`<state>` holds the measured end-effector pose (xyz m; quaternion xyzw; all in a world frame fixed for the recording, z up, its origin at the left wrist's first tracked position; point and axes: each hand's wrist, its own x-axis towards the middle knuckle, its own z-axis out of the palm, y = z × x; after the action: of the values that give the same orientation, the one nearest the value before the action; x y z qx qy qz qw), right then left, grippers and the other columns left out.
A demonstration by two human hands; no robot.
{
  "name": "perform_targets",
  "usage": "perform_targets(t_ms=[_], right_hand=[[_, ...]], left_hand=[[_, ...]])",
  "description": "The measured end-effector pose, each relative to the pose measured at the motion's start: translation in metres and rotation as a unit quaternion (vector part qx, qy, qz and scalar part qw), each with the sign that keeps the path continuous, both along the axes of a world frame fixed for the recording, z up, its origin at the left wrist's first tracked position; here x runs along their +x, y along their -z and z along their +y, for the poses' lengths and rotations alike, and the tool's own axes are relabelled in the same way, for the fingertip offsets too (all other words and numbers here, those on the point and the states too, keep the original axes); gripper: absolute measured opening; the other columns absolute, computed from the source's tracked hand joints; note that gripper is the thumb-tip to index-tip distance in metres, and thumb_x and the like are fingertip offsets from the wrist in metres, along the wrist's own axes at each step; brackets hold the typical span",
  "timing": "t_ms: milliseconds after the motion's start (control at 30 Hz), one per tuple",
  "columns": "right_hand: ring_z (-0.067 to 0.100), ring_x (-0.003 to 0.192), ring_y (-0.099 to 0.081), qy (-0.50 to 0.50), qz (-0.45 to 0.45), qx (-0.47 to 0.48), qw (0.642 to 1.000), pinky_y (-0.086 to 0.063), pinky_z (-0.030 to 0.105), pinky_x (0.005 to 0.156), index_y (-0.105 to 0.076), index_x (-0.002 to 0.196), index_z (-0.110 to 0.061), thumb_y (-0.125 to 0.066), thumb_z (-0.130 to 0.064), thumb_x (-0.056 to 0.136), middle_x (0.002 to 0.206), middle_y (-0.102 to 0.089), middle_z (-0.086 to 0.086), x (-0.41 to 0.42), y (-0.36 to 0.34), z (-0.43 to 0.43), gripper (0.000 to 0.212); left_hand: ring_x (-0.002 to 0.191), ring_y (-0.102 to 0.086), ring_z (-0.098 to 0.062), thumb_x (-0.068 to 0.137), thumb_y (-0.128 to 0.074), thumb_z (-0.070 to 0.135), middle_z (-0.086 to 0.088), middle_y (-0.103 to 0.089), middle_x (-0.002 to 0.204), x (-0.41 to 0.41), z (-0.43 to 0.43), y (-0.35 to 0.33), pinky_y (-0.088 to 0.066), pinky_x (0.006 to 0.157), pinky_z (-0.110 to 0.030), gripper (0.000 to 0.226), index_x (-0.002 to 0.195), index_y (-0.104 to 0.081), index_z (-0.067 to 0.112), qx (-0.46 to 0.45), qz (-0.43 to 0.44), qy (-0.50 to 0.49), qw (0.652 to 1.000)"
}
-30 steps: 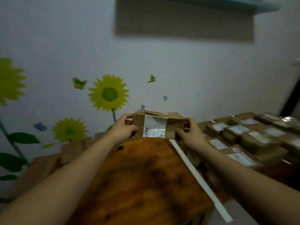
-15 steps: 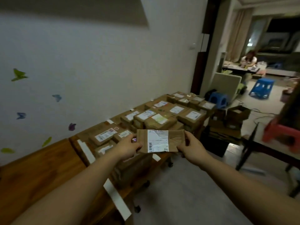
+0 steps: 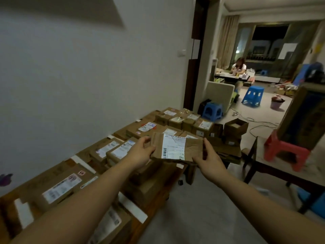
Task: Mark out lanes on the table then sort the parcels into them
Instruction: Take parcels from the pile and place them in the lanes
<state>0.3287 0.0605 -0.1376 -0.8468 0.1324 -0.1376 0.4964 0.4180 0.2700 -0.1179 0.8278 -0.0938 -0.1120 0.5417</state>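
I hold a flat brown cardboard parcel (image 3: 191,147) with a white shipping label face up, above the front edge of the long wooden table (image 3: 149,206). My left hand (image 3: 140,152) grips its left edge and my right hand (image 3: 211,161) grips its right edge. Beneath and beyond it, several labelled brown parcels (image 3: 112,150) lie in rows along the table by the wall. White tape strips (image 3: 135,210) run across the tabletop between groups of parcels.
The white wall runs along the table's far side. More cardboard boxes (image 3: 235,127) stand on the floor past the table's end. Blue stools (image 3: 212,111), a red stool (image 3: 284,150) and a dark table (image 3: 274,166) are at the right. A person sits far back.
My view has swung right along the table, from the bare wooden section to the parcel-covered end. Both hands carried the parcel along and lowered it over the rows.
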Motion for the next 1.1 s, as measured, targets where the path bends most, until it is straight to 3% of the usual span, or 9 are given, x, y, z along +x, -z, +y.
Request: perform_targets(t_ms=[67, 167, 300, 400, 600, 700, 833, 967, 1100], right_hand=[[0.004, 0.117, -0.043, 0.012, 0.006, -0.003, 1.0, -0.041, 0.025, 0.092, -0.024, 0.149, -0.026, -0.058, -0.02, 0.094, 0.126, -0.044, -0.018, 0.021, 0.0, -0.022, 0.065], [0.016, 0.131, -0.044, 0.02, 0.028, -0.003, 0.999, -0.041, 0.029, 0.1, -0.015, 0.153, -0.028, -0.061, -0.023, 0.091, 0.145, -0.042, -0.009, 0.048, 0.004, -0.057, 0.077], [0.006, 0.116, -0.045, -0.003, 0.039, 0.016, 0.999, -0.041, 0.025, 0.097, -0.018, 0.152, -0.023, -0.064, -0.018, 0.089, 0.139, -0.044, -0.008, 0.086, 0.01, -0.113, 0.078], [0.01, 0.124, -0.046, -0.03, 0.044, 0.013, 0.998, -0.043, 0.031, 0.103, -0.023, 0.148, -0.032, -0.066, -0.029, 0.087, 0.139, -0.045, -0.012, 0.117, 0.017, -0.163, 0.075], [0.002, 0.106, -0.044, -0.073, 0.059, 0.001, 0.996, -0.04, 0.006, 0.076, -0.018, 0.151, -0.024, -0.06, -0.025, 0.093, 0.119, -0.043, -0.015, 0.173, 0.014, -0.267, 0.071], [0.002, 0.105, -0.04, -0.08, 0.058, 0.002, 0.995, -0.038, 0.014, 0.087, -0.022, 0.149, -0.029, -0.061, -0.028, 0.091, 0.129, -0.043, -0.01, 0.2, 0.012, -0.305, 0.07], [0.001, 0.106, -0.046, -0.093, 0.074, 0.005, 0.993, -0.041, 0.008, 0.074, -0.017, 0.15, -0.028, -0.059, -0.027, 0.092, 0.125, -0.044, -0.017, 0.239, 0.019, -0.333, 0.071], [0.003, 0.111, -0.044, -0.103, 0.082, -0.005, 0.991, -0.042, 0.012, 0.078, -0.019, 0.15, -0.027, -0.059, -0.026, 0.092, 0.145, -0.042, -0.002, 0.289, 0.026, -0.343, 0.071], [0.021, 0.133, -0.041, -0.122, 0.087, -0.035, 0.988, -0.041, 0.04, 0.107, -0.018, 0.151, -0.027, -0.062, -0.029, 0.09, 0.149, -0.038, 0.002, 0.343, 0.029, -0.337, 0.075]], left_hand=[[0.089, -0.059, -0.01, 0.096, -0.05, 0.025, -0.004, -0.058, 0.121, 0.023, -0.022, -0.002, -0.049, 0.072, -0.023, 0.047, 0.141, -0.036, 0.025, 0.0, -0.004, 0.014, 1.0], [0.081, -0.059, -0.006, 0.095, -0.053, 0.024, 0.005, -0.057, 0.1, 0.051, -0.056, -0.001, -0.046, 0.062, -0.02, 0.047, 0.139, -0.037, 0.025, 0.003, 0.013, 0.041, 0.999], [0.085, -0.063, -0.009, 0.095, -0.051, 0.028, 0.008, -0.058, 0.098, 0.092, -0.109, 0.008, -0.052, 0.07, -0.027, 0.048, 0.141, -0.034, 0.027, 0.019, 0.028, 0.059, 0.998], [0.087, -0.063, -0.012, 0.096, -0.049, 0.028, 0.001, -0.06, 0.108, 0.118, -0.157, 0.015, -0.053, 0.081, -0.034, 0.044, 0.138, -0.037, 0.025, 0.022, 0.035, 0.04, 0.998], [0.09, -0.06, -0.014, 0.095, -0.052, 0.03, 0.001, -0.059, 0.109, 0.17, -0.257, 0.026, -0.052, 0.077, -0.03, 0.042, 0.135, -0.04, 0.026, 0.029, 0.072, 0.01, 0.997], [0.092, -0.06, -0.017, 0.094, -0.053, 0.029, 0.002, -0.058, 0.103, 0.188, -0.294, 0.032, -0.052, 0.084, -0.036, 0.04, 0.132, -0.04, 0.025, 0.033, 0.087, 0.001, 0.996], [0.089, -0.06, -0.015, 0.095, -0.052, 0.028, 0.004, -0.056, 0.099, 0.219, -0.324, 0.033, -0.053, 0.08, -0.035, 0.037, 0.13, -0.04, 0.023, 0.035, 0.081, -0.01, 0.996], [0.088, -0.061, -0.014, 0.095, -0.052, 0.027, 0.002, -0.059, 0.103, 0.256, -0.334, 0.037, -0.053, 0.071, -0.029, 0.041, 0.134, -0.041, 0.02, 0.028, 0.065, -0.034, 0.997], [0.089, -0.059, -0.009, 0.095, -0.051, 0.031, 0.002, -0.057, 0.11, 0.296, -0.323, 0.04, -0.048, 0.067, -0.023, 0.045, 0.137, -0.038, 0.021, 0.013, 0.064, -0.065, 0.996]])
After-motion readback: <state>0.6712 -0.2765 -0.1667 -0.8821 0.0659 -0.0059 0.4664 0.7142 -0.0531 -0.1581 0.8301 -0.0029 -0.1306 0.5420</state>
